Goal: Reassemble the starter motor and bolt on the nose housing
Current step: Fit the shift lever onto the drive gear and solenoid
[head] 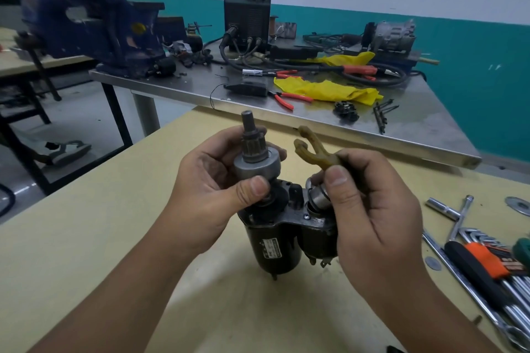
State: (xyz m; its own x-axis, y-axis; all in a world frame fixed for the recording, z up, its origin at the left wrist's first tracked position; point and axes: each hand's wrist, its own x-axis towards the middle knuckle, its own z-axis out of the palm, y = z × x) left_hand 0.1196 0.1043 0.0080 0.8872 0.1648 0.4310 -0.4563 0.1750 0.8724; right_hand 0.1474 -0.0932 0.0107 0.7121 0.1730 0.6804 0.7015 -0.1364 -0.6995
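Fingers of the left hand (218, 178) curl around the grey steel pinion drive with its toothed gear and projecting shaft (255, 156), thumb pressed on the lower rim of the clutch drum. Fingers of the right hand (370, 200) pinch the stem of the tan plastic forked shift lever (311, 147), thumb on top, its two prongs pointing up and toward the drive but apart from it.

In the head view, the black cylindrical starter motor body with its side-mounted solenoid (279, 238) stands upright on the pale yellow wooden bench (114, 238), directly below both hands. The pinion drive sits at the top of the motor body; whether it is fully seated on the shaft cannot be determined. The nose housing cannot be identified. A chrome T-handle socket wrench (456, 215) and a set of hex keys in an orange holder (496, 261) lie to the right.

Judged step: engaging the fork with the drive collar. Risks:
- The motor body stands unsupported; sideways force from either hand may topple it.
- A misaligned fork may miss the collar groove, preventing housing closure.
- Forcing the plastic prongs may crack them.
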